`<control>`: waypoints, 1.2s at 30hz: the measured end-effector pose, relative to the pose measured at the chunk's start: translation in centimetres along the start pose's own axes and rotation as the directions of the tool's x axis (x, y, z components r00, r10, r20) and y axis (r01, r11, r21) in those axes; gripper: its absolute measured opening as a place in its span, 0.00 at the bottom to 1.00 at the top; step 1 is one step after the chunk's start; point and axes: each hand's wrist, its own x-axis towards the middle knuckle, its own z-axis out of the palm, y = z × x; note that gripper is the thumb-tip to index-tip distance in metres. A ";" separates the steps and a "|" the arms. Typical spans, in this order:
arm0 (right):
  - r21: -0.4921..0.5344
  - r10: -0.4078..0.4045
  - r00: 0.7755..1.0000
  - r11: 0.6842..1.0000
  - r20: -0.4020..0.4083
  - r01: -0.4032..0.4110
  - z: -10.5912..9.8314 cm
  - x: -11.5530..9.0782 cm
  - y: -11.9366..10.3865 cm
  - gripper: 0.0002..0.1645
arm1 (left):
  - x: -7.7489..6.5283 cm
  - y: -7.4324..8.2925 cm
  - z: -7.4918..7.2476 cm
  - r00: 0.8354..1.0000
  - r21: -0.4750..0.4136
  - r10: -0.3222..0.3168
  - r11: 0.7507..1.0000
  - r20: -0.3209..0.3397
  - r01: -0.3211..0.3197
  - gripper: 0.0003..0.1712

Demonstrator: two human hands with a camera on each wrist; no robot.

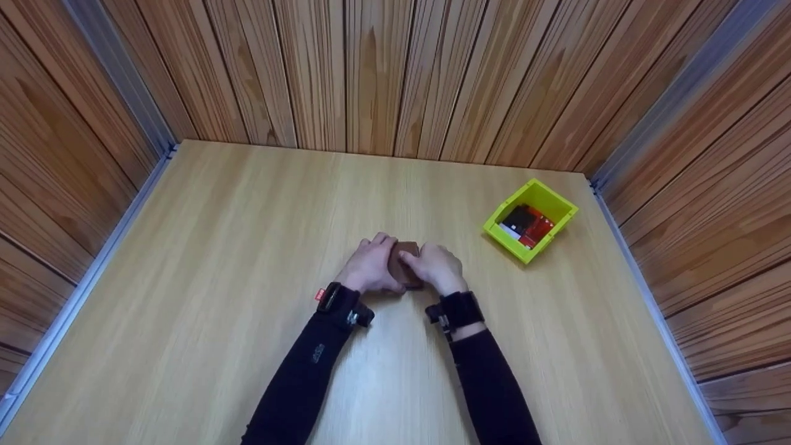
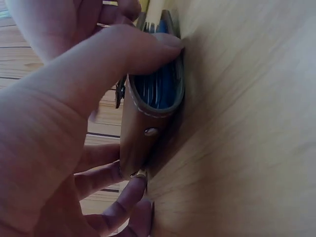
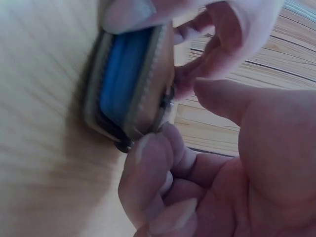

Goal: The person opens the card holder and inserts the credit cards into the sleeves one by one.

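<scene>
A small brown leather wallet (image 1: 406, 272) lies on the table between my two hands. My left hand (image 1: 371, 266) grips its left side. In the left wrist view that thumb (image 2: 153, 52) lies over the near edge, and the other fingers reach round the far end. Stitching and a round metal stud show on the wallet (image 2: 136, 143). Its edge gapes, with blue (image 3: 123, 79) inside between zip-toothed rims in the right wrist view. My right hand (image 1: 442, 269) holds the right side, thumb over the top face, curled fingertips (image 3: 143, 158) at a corner with a dark metal piece.
Right of my hands stands a yellow-green bin (image 1: 553, 198) with red, black and white items (image 1: 534, 230) in it. Wood-plank panels (image 1: 371, 80) rise behind the table (image 1: 247, 216) and on both sides, with metal rails along the side edges.
</scene>
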 end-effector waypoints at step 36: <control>-0.103 -0.246 0.966 0.962 0.079 0.253 -1.2 -1.6 -2.3 0.15 | 0.3 -1.4 0.8 0.997 -0.086 0.065 0.994 -0.033 -0.068 0.55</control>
